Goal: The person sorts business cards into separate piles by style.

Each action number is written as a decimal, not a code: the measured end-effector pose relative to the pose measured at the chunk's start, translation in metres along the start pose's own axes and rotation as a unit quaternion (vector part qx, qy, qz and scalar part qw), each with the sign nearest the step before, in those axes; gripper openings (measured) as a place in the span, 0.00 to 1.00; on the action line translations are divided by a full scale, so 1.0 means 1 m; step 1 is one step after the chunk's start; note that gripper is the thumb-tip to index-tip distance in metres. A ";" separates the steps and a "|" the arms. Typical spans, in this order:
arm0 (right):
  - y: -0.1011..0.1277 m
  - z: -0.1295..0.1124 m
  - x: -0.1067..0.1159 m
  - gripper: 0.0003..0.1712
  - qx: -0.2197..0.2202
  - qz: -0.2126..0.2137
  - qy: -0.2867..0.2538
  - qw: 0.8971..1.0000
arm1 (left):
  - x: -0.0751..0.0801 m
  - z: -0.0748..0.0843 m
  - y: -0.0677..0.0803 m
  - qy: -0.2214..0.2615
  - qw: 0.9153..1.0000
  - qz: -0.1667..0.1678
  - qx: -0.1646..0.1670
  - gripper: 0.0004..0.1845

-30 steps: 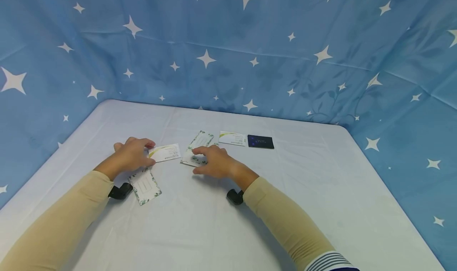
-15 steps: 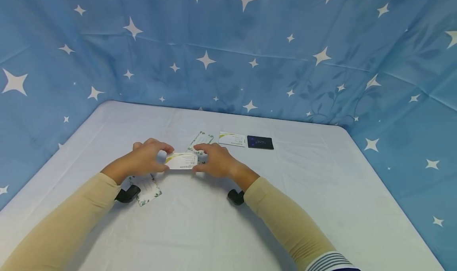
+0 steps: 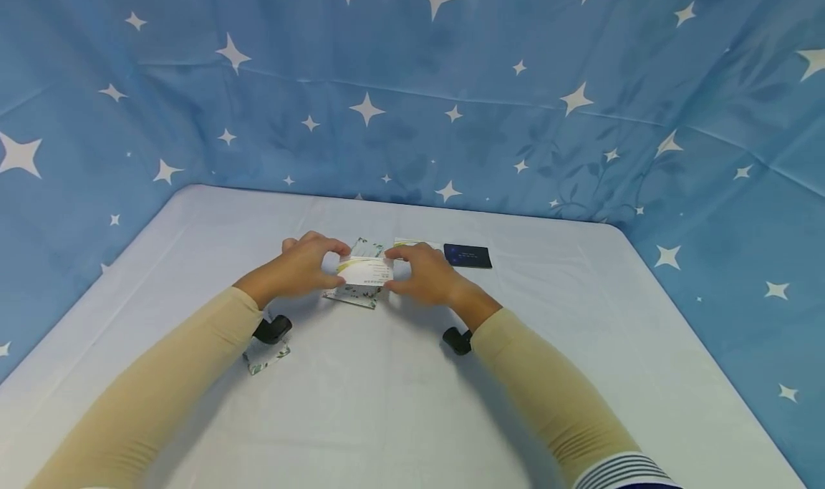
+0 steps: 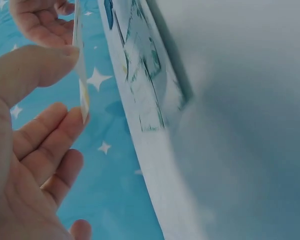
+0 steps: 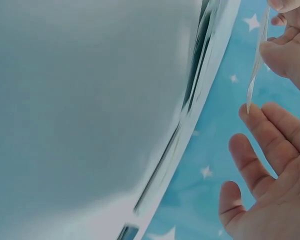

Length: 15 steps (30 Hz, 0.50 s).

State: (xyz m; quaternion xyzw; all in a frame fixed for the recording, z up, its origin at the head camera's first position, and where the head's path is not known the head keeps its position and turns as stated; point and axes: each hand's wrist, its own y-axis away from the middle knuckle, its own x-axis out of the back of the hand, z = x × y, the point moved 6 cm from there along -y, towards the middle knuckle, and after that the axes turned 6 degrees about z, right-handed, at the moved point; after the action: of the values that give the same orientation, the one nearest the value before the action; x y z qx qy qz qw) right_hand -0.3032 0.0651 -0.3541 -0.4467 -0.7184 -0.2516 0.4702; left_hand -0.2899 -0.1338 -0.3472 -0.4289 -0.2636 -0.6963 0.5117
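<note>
A white business card [image 3: 364,271] with a yellow curve is held level above the table, short end to each hand. My left hand [image 3: 303,265] pinches its left end between thumb and fingertips; my right hand [image 3: 425,274] pinches the right end the same way. Edge-on, the card is a thin pale strip in both wrist views. Lower down, leaf-bordered cards [image 3: 352,295] lie overlapping on the table, partly covered by the held card. Both hands are apart from them.
Behind my right hand lies another yellow-curved card [image 3: 412,243], partly hidden, beside a dark blue card [image 3: 467,255]. One leaf-bordered card [image 3: 267,358] shows partly under my left wrist camera [image 3: 273,329]. A starry blue curtain [image 3: 412,102] borders the white table [image 3: 387,417].
My left hand has picked up the yellow-curved card and carried it rightward; my right hand has taken its other end. Both hands have since moved right and away from me, over the leaf-bordered cards.
</note>
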 end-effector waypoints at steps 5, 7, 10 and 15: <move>-0.004 0.024 0.014 0.35 -0.016 0.015 0.027 0.999 | -0.010 0.012 -0.031 -0.005 1.000 -0.003 0.000 0.29; -0.006 0.034 0.019 0.34 -0.023 0.026 0.033 0.999 | -0.014 0.017 -0.043 -0.008 1.000 -0.001 -0.001 0.29; -0.008 0.048 0.025 0.34 -0.037 0.036 0.031 0.998 | -0.019 0.023 -0.057 -0.015 1.000 -0.001 0.000 0.29; -0.011 0.068 0.031 0.34 -0.061 0.034 0.027 0.997 | -0.030 0.031 -0.078 -0.013 1.000 -0.011 0.017 0.29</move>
State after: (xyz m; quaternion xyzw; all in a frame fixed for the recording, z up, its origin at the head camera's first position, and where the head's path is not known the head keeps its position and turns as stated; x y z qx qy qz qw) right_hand -0.3481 0.1254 -0.3550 -0.4918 -0.6733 -0.2904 0.4696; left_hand -0.3492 -0.0679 -0.3527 -0.4261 -0.2874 -0.6916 0.5075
